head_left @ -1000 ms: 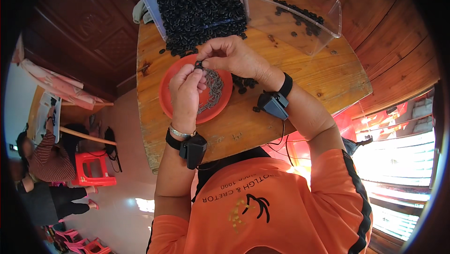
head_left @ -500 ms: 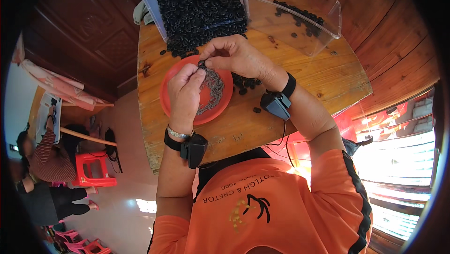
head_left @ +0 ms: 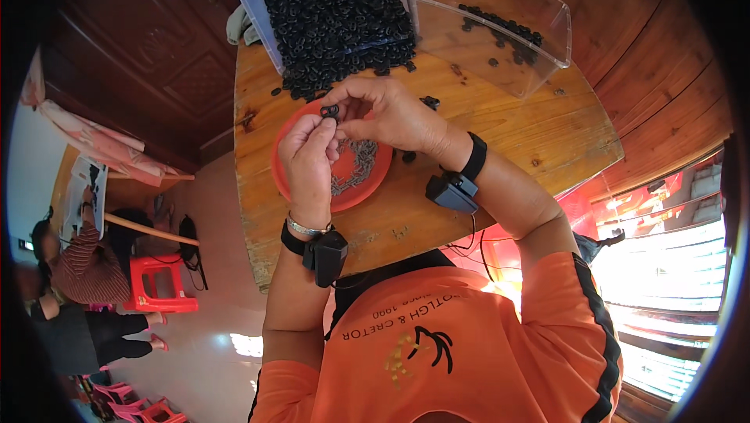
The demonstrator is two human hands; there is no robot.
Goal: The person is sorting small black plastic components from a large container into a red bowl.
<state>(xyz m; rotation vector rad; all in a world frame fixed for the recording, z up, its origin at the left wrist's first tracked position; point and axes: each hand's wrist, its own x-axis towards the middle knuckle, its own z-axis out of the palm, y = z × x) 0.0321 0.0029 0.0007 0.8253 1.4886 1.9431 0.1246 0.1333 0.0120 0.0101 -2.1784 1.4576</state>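
Over the red plate [head_left: 283,174], my left hand [head_left: 310,159] pinches a small black oval part [head_left: 330,111] between thumb and forefinger. My right hand [head_left: 391,116] curls around it from the other side, its forefinger at the part's upper edge and its thumb just below. Whether the right fingertips also hold a screw is hidden. Grey metal screws [head_left: 361,165] lie in a curved heap on the plate. Beyond the hands, a tilted translucent bin [head_left: 269,32] spills many black parts [head_left: 336,17] onto the wooden table [head_left: 500,122].
A clear plastic box [head_left: 566,32] holds some black parts at the back right. Devices are strapped to both my wrists, with a cable [head_left: 474,228] from the right one. Off left, two people are near a red stool [head_left: 160,282] and another table.
My right hand has shifted lower and its fingers have come round the black part, with the thumb now beneath. The left hand still holds the part. The view has shifted slightly.
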